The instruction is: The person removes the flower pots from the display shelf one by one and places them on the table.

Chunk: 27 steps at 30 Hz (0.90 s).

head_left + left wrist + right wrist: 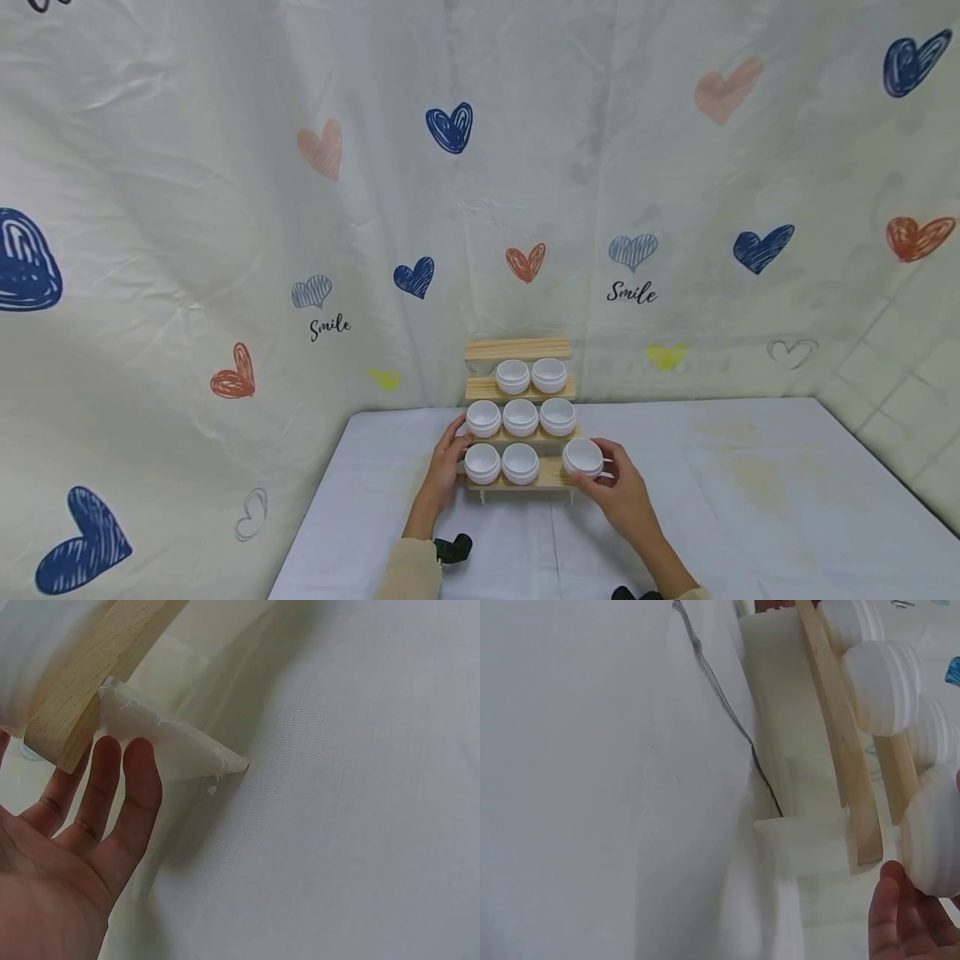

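A stepped display rack (517, 347) of pale wooden slats on clear side panels stands on the white-covered table. Small white ridged bowls fill it: two on an upper step, three on the middle one, two at the left of the lowest. Over that lowest step's right end, my right hand (618, 492) pinches another white bowl (582, 457) by its side, thumb in front and fingers behind. At the rack's left end is my left hand (444, 465). Its slightly bent, spread fingers (141, 772) lie against the clear side panel (165, 735), below the slat's end.
The white tablecloth (750, 500) spreads to both sides of the rack, with a crease running forward from it. Close behind hangs a pale curtain (480, 200) printed with hearts. Dark straps (453, 548) sit at the wrists.
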Available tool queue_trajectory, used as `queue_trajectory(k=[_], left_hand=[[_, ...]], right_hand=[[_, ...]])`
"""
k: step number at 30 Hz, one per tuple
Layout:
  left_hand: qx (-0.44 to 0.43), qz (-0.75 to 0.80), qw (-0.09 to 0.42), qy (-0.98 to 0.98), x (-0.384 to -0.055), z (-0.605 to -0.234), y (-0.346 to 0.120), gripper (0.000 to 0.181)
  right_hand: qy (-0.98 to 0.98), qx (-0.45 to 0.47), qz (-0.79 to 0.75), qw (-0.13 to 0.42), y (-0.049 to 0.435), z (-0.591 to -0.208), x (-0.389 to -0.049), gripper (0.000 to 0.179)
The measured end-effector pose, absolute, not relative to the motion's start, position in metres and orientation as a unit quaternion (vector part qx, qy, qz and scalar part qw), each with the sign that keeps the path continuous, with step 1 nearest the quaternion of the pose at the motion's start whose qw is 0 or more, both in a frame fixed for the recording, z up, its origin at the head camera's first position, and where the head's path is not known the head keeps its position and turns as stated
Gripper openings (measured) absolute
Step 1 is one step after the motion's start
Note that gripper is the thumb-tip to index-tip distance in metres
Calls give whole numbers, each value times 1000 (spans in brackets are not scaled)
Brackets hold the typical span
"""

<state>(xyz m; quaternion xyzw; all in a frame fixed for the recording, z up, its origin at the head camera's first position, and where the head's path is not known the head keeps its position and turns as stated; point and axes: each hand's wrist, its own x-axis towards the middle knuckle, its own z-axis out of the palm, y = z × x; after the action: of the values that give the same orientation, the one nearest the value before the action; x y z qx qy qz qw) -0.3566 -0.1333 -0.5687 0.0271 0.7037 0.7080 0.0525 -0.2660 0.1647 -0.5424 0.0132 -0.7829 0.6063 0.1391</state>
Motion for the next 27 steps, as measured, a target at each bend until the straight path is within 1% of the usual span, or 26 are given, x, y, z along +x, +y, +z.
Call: queue_trajectory(k=[3, 15, 27], left_hand=[[34, 705, 53, 707, -356, -571, -135, 57], [44, 703, 54, 708, -354, -570, -134, 58], [39, 697, 56, 714, -354, -570, -134, 60]], right_hand=[[-779, 13, 610, 145, 168, -542, -265, 64], [-798, -9, 588, 134, 189, -539, -263, 66], [-810, -1, 570, 138, 203, -549, -266, 67]])
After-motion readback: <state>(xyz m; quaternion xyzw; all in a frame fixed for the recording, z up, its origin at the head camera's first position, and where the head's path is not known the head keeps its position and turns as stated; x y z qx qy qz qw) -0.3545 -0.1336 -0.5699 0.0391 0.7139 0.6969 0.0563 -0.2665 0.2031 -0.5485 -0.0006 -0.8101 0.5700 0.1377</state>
